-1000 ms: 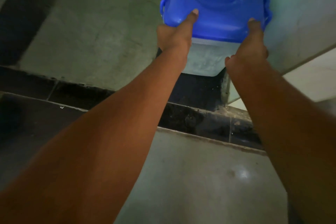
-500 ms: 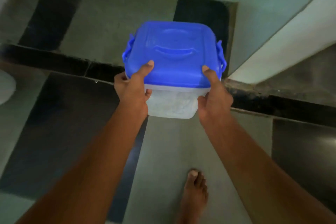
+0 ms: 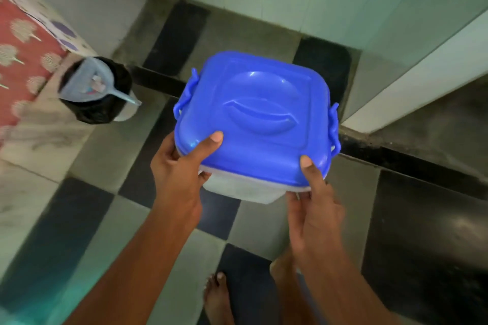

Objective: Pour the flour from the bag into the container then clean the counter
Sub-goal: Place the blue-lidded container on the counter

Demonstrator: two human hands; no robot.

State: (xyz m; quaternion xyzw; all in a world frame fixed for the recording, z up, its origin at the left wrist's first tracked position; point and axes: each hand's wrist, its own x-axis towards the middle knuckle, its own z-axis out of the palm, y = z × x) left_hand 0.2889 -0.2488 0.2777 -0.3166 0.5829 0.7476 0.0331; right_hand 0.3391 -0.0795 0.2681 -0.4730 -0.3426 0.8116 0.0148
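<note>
While its blue lid (image 3: 258, 119) hides what the one container (image 3: 237, 188) holds, the left hand (image 3: 179, 174) and right hand (image 3: 314, 208) each grip a near corner.

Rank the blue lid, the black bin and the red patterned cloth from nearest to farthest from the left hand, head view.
1. Blue lid: under the left hand's thumb.
2. Black bin: on the floor, to the left.
3. Red patterned cloth: far left edge, beyond the bin.
</note>
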